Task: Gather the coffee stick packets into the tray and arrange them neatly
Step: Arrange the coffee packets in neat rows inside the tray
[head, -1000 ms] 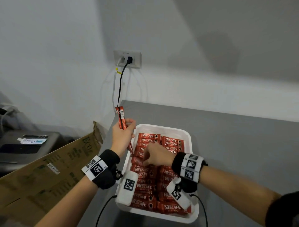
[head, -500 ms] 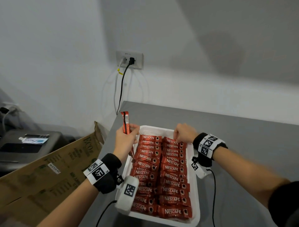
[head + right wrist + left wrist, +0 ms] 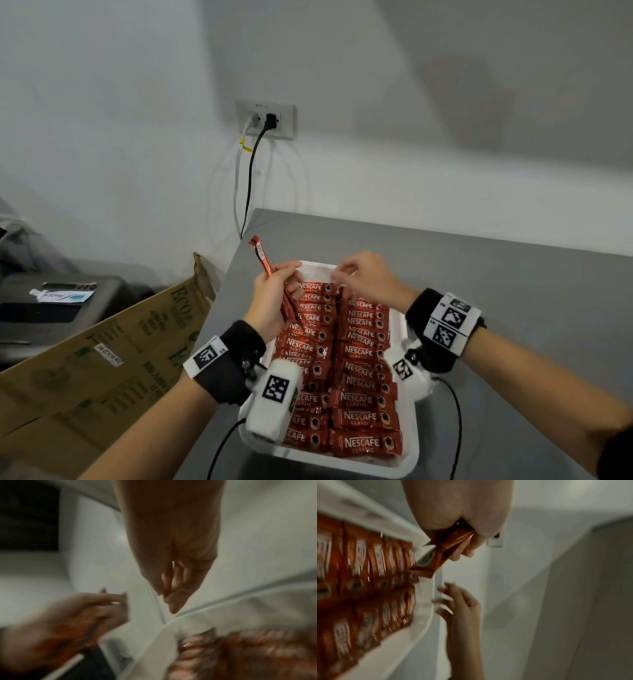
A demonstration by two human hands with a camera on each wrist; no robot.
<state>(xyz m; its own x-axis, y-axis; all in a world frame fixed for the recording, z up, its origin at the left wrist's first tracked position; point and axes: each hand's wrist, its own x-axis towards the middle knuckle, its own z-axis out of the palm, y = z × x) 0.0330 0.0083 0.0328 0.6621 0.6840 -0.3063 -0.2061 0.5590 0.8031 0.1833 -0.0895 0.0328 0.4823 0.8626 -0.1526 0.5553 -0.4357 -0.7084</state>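
A white tray stands on the grey table, filled with two columns of red coffee stick packets. At the tray's far left corner my left hand grips a few red packets that stick up and tilt left. The left wrist view shows those held packets hanging from my curled fingers over the tray rim. My right hand hovers over the tray's far edge, fingers loosely bent toward the left hand, holding nothing. The right wrist view is blurred and shows that right hand empty.
A brown cardboard box leans against the table's left side, with a dark machine behind it. A wall socket with two cables sits above the table's far left corner. Bare grey tabletop lies right of the tray.
My right hand left the packets in the tray's middle, went to the far right corner, then moved left along the far edge toward the left hand. The left hand keeps gripping its packets.
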